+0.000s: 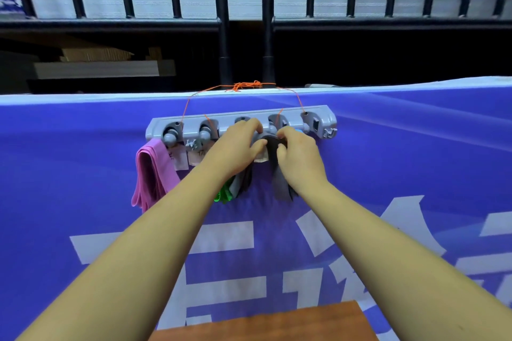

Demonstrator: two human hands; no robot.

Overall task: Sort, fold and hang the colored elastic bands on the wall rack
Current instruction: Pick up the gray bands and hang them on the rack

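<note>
A grey plastic wall rack (318,115) with several round holders hangs by orange string against a blue banner. A folded pink band (153,174) drapes from its leftmost holder. My left hand (235,148) and my right hand (297,156) both pinch a dark grey band (273,152) at a holder right of the rack's middle; its ends hang down to about (281,188). A green band (224,194) and another grey piece (243,183) hang below my left wrist, partly hidden by it.
The blue banner (415,163) with white lettering covers the barrier behind the rack. Black railing bars (224,22) rise above it. A brown wooden surface (266,321) lies at the bottom edge. White paper labels (180,159) hang under the rack's left holders.
</note>
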